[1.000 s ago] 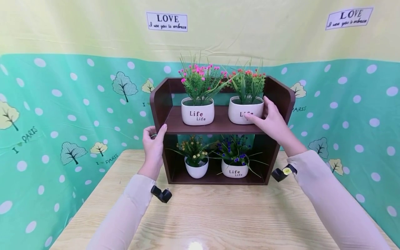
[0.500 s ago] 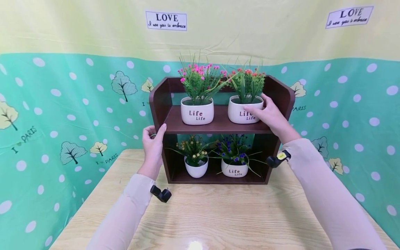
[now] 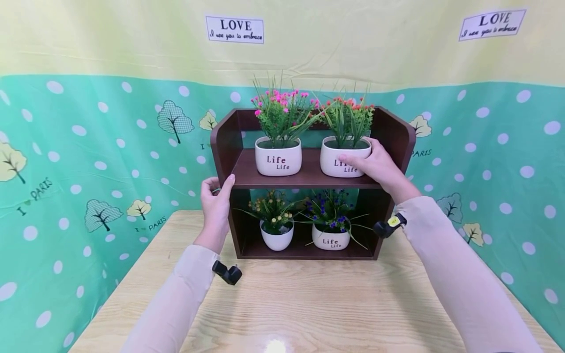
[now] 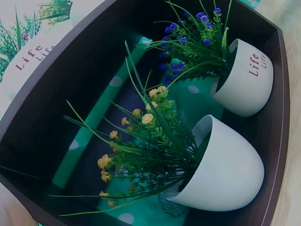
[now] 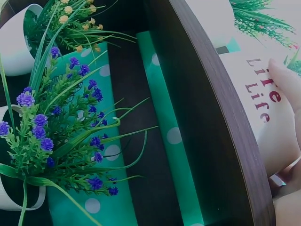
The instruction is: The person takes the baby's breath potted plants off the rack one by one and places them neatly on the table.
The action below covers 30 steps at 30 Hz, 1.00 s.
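Observation:
A dark brown two-tier shelf [image 3: 304, 183] stands on the wooden table. My left hand [image 3: 215, 211] holds its left side panel at the height of the middle board, thumb on the front edge. On the upper tier at right, my right hand [image 3: 385, 170] grips a white "Life" flowerpot [image 3: 329, 156] with orange-red artificial flowers [image 3: 349, 110]. The thumb lies across the pot's front, by the lettering in the right wrist view; the other fingers are mostly hidden behind its right end. To its left sits a similar flowerpot [image 3: 265, 159] with pink flowers [image 3: 282, 100].
Below are a round white pot [image 4: 230, 174] with yellow flowers and a "Life" pot [image 4: 251, 82] with violet-blue flowers. Shelf side panels rise on both sides of the upper pots. A dotted green curtain [image 3: 79, 162] hangs behind; the wooden table [image 3: 300, 304] extends in front.
My right hand has moved left and closed round the pot with orange-red flowers, which has shifted slightly left. The left hand stays on the shelf's side.

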{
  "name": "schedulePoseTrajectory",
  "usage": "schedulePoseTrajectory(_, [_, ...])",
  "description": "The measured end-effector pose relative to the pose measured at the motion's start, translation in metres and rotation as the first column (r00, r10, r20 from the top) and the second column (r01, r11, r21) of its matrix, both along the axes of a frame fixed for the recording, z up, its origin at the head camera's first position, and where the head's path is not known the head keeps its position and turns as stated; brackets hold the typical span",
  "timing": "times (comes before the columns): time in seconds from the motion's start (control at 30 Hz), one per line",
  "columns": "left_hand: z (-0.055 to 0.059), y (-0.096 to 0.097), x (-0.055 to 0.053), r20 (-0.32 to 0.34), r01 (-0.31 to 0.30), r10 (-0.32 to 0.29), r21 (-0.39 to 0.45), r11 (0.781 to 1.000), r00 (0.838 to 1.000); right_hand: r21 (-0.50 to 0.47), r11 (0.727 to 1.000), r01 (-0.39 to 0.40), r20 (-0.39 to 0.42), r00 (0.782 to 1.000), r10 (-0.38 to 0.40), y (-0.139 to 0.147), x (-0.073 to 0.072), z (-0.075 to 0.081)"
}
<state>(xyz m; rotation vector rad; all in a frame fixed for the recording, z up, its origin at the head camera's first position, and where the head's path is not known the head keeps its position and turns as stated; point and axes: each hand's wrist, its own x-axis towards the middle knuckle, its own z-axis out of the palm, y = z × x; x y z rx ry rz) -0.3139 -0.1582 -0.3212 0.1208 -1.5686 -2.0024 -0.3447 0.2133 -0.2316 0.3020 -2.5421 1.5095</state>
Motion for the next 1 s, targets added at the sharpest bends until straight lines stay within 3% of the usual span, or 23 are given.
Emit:
schedulePoseTrajectory(0.3, [0.004, 0.001, 0.003, 0.011, 0.008, -0.008, -0.004, 1.000, 1.000, 0.002, 1.000, 0.015, -0.019, 1.000, -0.015, 0.000, 0.006, -0.003])
schedulePoseTrajectory(0.67, [0.000, -0.001, 0.000, 0.017, 0.002, -0.002, -0.010, 1.000, 1.000, 0.075, 0.994, 0.085, -0.085, 0.993, -0.078, 0.001, 0.009, -0.007])
schedulePoseTrajectory(1.0, [0.001, -0.001, 0.002, 0.027, 0.004, -0.003, -0.012, 1.000, 1.000, 0.105, 0.989, 0.103, -0.091, 0.991, -0.094, -0.001, 0.017, -0.008])
